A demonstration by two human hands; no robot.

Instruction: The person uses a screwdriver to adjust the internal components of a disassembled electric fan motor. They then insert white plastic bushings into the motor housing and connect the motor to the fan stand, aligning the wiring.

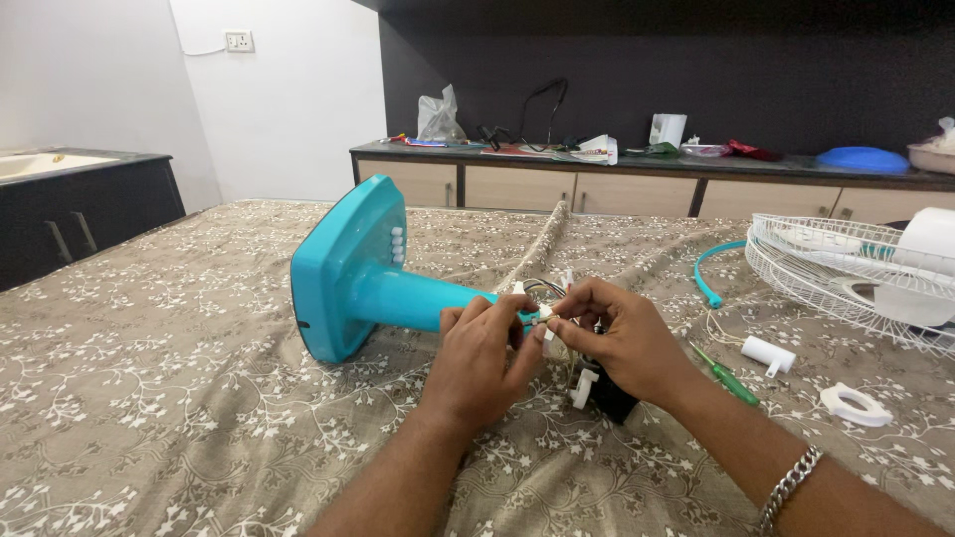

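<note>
both of your hands meet at the narrow end of the teal fan stand (398, 296), which lies on its side on the patterned bedspread (149, 398). its long axis runs from the flat teal base (343, 264) at your left toward the stem tip at your right, tilting slightly down, so the stem's open end points straight into your grip. your left hand (482, 353) wraps the stem just short of its tip, fingers curled over it, thumb side pressed to the small white connector (543, 316). your right hand (622, 338) comes in from the opposite side, fingertips pinching that same white piece where thin dark wires (542, 286) loop out; the two hands touch each other there. whether the connector is seated or loose you cannot tell, since your fingers cover it. a black and white motor part (600, 390) sits just beneath your right hand. a green screwdriver (726, 376) lies near your right forearm, with a white cylindrical cap (768, 353) and a white ring (856, 405) beyond it, and the white wire fan guard (846, 264) well apart at the far right.
</note>
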